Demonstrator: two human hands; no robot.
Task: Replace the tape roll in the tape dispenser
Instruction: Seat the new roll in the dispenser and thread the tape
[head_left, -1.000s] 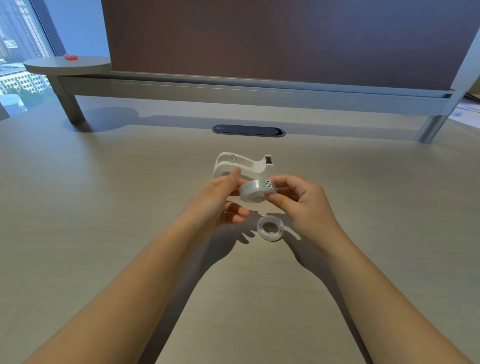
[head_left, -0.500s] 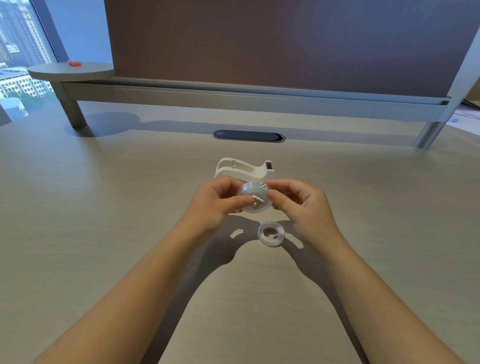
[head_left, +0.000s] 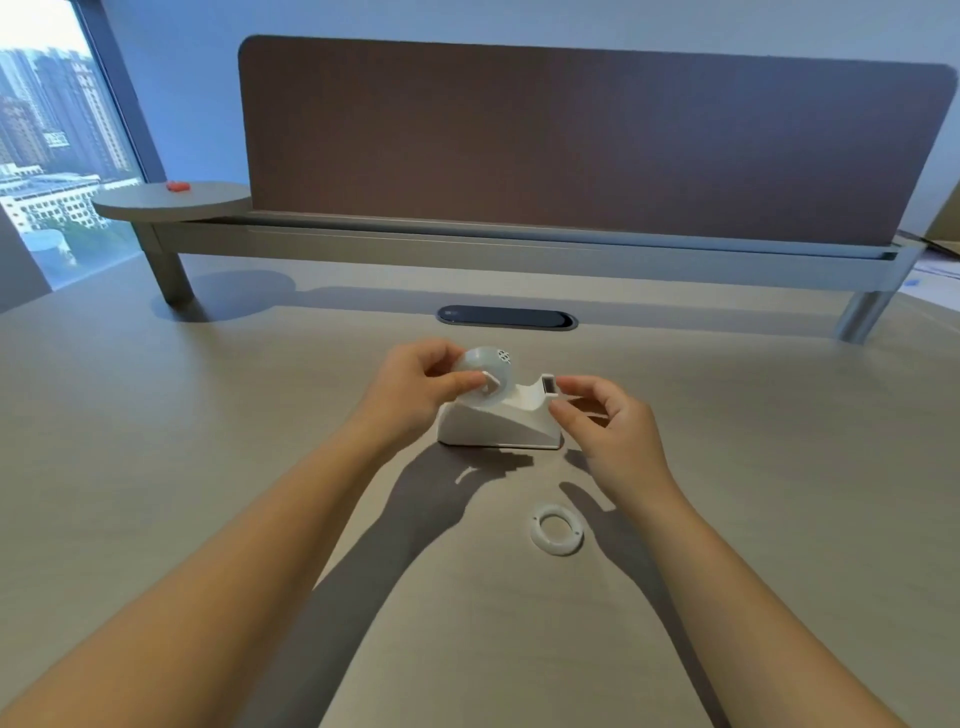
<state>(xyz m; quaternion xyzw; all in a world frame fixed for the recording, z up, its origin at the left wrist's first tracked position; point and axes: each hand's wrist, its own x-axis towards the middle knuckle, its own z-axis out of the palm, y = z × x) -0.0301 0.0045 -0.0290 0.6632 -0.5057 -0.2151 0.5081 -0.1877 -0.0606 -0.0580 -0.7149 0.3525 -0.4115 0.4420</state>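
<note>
A white tape dispenser (head_left: 498, 423) stands upright on the desk, its cutter end pointing right. A clear tape roll (head_left: 485, 376) with a white hub sits at the top of the dispenser's cradle. My left hand (head_left: 415, 387) pinches the roll and its hub from the left. My right hand (head_left: 605, 426) grips the dispenser at its cutter end, thumb and forefinger on it. An empty white tape core (head_left: 557, 529) lies flat on the desk, nearer to me and below my right hand.
A brown divider panel (head_left: 571, 140) on a grey rail closes the far side of the desk (head_left: 156, 467). A dark cable slot (head_left: 506, 317) lies just beyond the dispenser. A round shelf (head_left: 171, 202) with a small red object stands far left.
The dispenser went from lying on its side to standing upright. The roll left my two hands' joint hold and now sits in the dispenser. My right hand shifted to the cutter end.
</note>
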